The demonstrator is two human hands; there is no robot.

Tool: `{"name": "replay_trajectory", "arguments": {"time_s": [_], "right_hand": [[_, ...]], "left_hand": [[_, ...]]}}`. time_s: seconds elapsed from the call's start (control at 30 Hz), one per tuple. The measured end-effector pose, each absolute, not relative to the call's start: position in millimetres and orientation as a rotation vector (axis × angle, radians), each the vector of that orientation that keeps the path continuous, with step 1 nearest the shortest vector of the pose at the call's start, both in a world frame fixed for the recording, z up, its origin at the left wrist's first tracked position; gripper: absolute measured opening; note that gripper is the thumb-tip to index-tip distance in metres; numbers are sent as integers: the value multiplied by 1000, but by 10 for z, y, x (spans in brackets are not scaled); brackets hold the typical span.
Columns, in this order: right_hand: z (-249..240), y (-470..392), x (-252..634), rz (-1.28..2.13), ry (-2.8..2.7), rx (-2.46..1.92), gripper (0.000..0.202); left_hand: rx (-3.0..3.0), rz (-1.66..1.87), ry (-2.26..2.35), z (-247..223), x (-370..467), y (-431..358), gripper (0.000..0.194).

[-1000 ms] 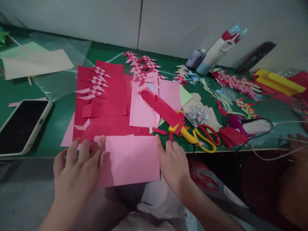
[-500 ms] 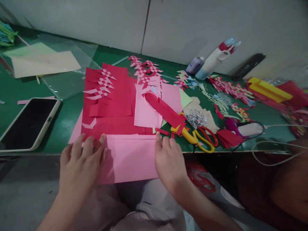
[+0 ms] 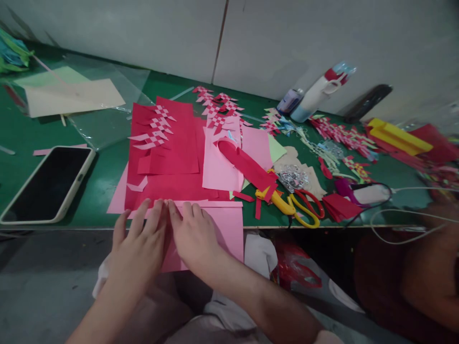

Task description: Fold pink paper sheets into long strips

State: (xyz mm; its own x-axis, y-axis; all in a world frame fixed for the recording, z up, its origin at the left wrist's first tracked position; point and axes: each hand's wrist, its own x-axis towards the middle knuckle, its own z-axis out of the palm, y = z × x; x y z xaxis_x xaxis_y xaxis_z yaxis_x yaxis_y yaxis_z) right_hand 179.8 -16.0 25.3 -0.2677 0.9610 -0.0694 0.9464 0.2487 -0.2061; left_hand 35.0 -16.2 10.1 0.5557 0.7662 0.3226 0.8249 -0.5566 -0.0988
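A sheet of pink paper (image 3: 229, 234) lies over the front table edge, its lower part hanging above my lap. Its far edge is turned over in a narrow folded strip (image 3: 225, 204). At the left end of this strip, my left hand (image 3: 141, 234) grips the paper, fingertips on the fold. Right beside it, my right hand (image 3: 193, 234) pinches the same fold, index fingertip nearly touching the left hand. Both thumbs are hidden. Beyond the hands lie red paper sheets (image 3: 172, 186) with woven pink-and-red paper pieces (image 3: 158, 126) on top.
A phone (image 3: 46, 184) lies at left. To the right are a yellow-handled tool (image 3: 279, 203) with red paper around it, scissors (image 3: 308, 210), a pile of small silvery pieces (image 3: 292, 177) and a white cable (image 3: 412, 189). A bottle (image 3: 317, 95) stands by the wall. Another person's arm (image 3: 430, 267) is at far right.
My right hand has moved left along the folded strip, from the paper's right end to beside my left hand. The view has shifted slightly.
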Motion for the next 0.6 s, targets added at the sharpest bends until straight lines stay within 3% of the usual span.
{"name": "replay_trajectory", "arguments": {"time_s": [0.6], "right_hand": [[279,-371,2232,172,-2388,-2183,60]], "left_hand": [[-2467,-201,-1429,163,540,-162,45]]}}
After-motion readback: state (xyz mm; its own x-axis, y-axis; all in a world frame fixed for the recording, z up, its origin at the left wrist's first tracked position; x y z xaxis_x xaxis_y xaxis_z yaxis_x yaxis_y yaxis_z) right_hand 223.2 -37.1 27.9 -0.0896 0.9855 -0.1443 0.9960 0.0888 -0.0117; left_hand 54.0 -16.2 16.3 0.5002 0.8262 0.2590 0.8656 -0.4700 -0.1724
